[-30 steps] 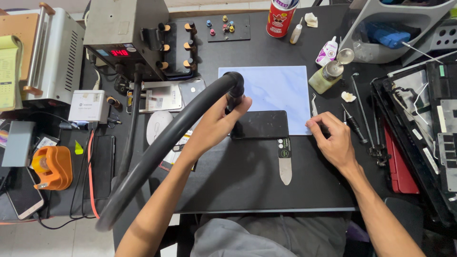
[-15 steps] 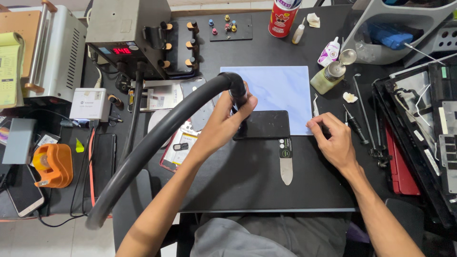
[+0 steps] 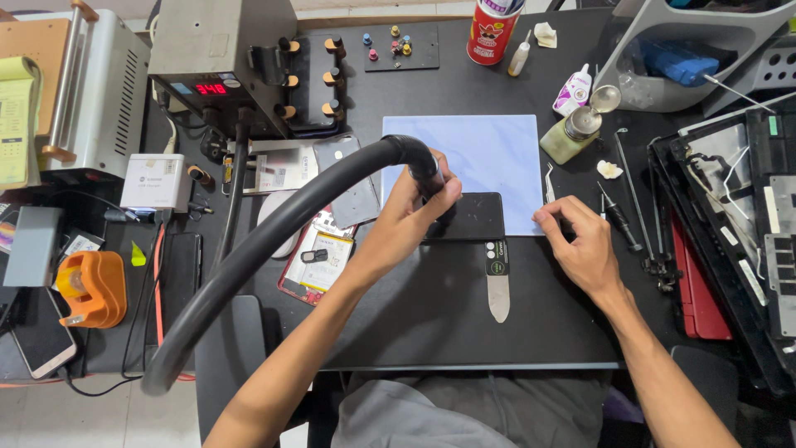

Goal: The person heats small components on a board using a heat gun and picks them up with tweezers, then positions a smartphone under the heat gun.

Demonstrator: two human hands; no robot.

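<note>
- Your left hand [image 3: 419,203] is gripping the nozzle end of the thick black hose [image 3: 274,241], fingers closed round it, and aiming it down at the phone [image 3: 466,216].
- The phone is lying flat, dark face up, on the lower edge of the pale blue mat [image 3: 489,153], partly on the mat and partly on the black counter [image 3: 414,323].
- Your right hand [image 3: 580,245] is resting just right of the phone, fingers curled and thumb pinched against them at the mat's corner; you are bracing there, and whether it is holding anything small I cannot tell.
- Judging from this, you are working the hose tip over the phone's left end while steadying the work with the other hand.
- The next move is calling for a steady nozzle, kept close over the phone without knocking it, and a right hand pressing enough to stop the phone sliding off the mat.
- The flat metal pry tool [image 3: 497,282] is lying just below the phone, untouched and within reach of your right hand.
- Against the earlier view, you are bringing the hose end lower and nearer the phone, and your left hand is sitting tighter over its left edge.
- The phone, the pry tool and your right hand are staying where they were.
</note>
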